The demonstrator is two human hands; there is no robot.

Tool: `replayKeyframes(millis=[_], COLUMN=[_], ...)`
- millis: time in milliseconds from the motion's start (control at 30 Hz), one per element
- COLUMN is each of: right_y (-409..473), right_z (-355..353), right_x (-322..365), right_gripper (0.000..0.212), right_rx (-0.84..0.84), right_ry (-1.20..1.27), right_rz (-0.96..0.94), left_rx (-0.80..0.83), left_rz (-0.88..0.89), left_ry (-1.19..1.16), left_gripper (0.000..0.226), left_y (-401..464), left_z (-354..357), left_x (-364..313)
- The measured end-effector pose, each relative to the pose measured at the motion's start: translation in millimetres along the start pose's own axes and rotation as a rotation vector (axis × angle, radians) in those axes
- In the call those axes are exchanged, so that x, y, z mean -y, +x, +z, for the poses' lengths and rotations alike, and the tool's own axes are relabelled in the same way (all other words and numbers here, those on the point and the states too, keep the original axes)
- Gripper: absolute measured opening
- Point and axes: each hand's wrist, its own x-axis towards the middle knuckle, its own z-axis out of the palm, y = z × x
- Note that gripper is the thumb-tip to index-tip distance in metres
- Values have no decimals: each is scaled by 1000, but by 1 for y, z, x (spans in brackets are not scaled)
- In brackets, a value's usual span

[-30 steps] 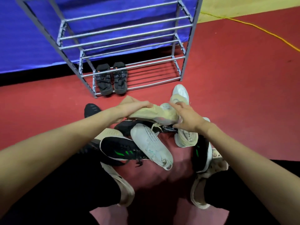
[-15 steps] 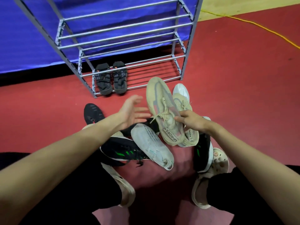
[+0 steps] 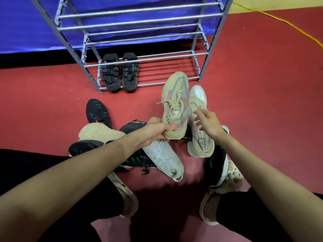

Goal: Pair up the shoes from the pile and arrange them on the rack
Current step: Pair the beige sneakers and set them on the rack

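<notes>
Left hand [image 3: 158,131] fingers curled in a grip; right hand [image 3: 208,124] fingers spread loosely.

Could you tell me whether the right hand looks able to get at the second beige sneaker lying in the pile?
Probably yes. The right hand hovers open directly over the second beige sneaker, which lies on top of the pile with nothing covering it; the left hand holds its mate just beside.

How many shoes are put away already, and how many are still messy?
Done: one pair of black sandals sits on the rack's bottom shelf. In hand: the left hand holds a beige sneaker by its heel, while the right hand hovers open over its match. Left: black, white and beige shoes in the floor pile.
</notes>
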Motion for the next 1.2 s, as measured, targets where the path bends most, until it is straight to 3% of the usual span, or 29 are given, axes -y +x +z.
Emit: replayKeyframes(millis=[100,233,333,467,600,733,867,967,1200], right_y=[3,-10,-13,-10,-8,-8,1,16,94], right_z=[3,8,12,18,11,-6,-18,-20,-5], right_x=[-24,-42,-54,-64,-64,-47,-25,-13,7], right_gripper=[43,79,109,122,119,98,81,80,64], right_rx=[-90,-9,53,86,45,-78,-142,-170,-126], right_ry=[-444,-772,-852,-824,-795,-685,-586,-577,-607], right_rz=[121,263,246,233,167,18,-29,-75,-86], left_rx=[-39,-50,-52,-70,-66,-38,-88,-98,-132], left_rz=[-16,-23,-12,-24,-36,-46,-44,-23,24], left_ry=[53,70,44,-12,-44,-83,-148,-163,-162], left_gripper=[38,37,33,35,30,13,23,16,29], left_y=[4,6,7,10,13,17,30,43,98], left_z=[-14,-27,-29,-31,-33,-34,-39,-45,-54], left_x=[9,22,29,33,34,20,-2,-24,-64])
